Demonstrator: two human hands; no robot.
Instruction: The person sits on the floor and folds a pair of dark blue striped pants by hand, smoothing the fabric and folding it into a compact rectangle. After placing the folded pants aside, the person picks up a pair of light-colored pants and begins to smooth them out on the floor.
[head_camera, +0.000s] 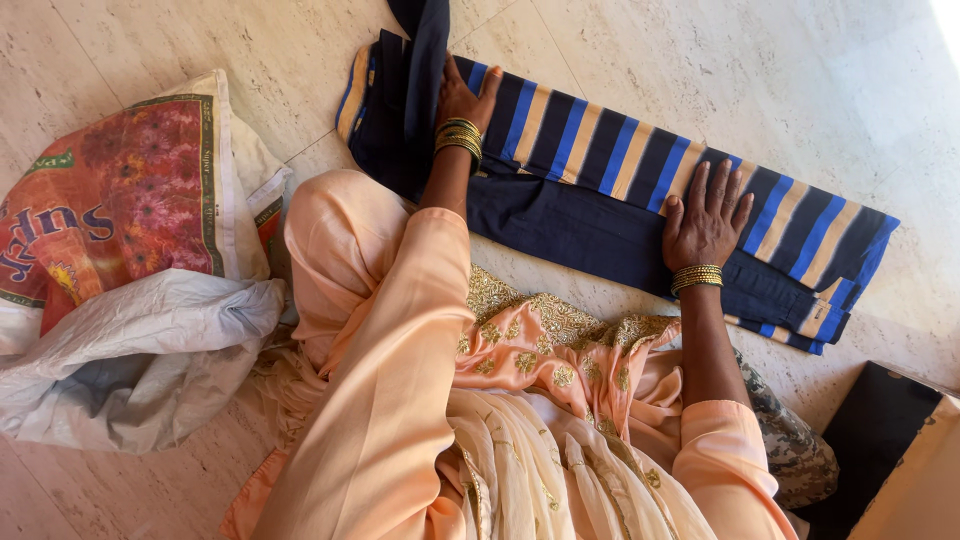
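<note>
Already both hands lie spread and flat on the folded navy garment with blue and tan stripes (620, 190) at upper centre — left hand (465, 98), right hand (706, 215) — and uneven pressing on the polished pale stone floor (780, 70) might skew the fold.

Left hand (466, 98), right hand (706, 215), both flat, palms down

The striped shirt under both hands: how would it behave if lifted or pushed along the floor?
The striped shirt is probably floppy: it lies flat in soft folds, so lifting one end would likely undo them. On the smooth stone floor it would likely slide easily, maybe bunching.
</note>
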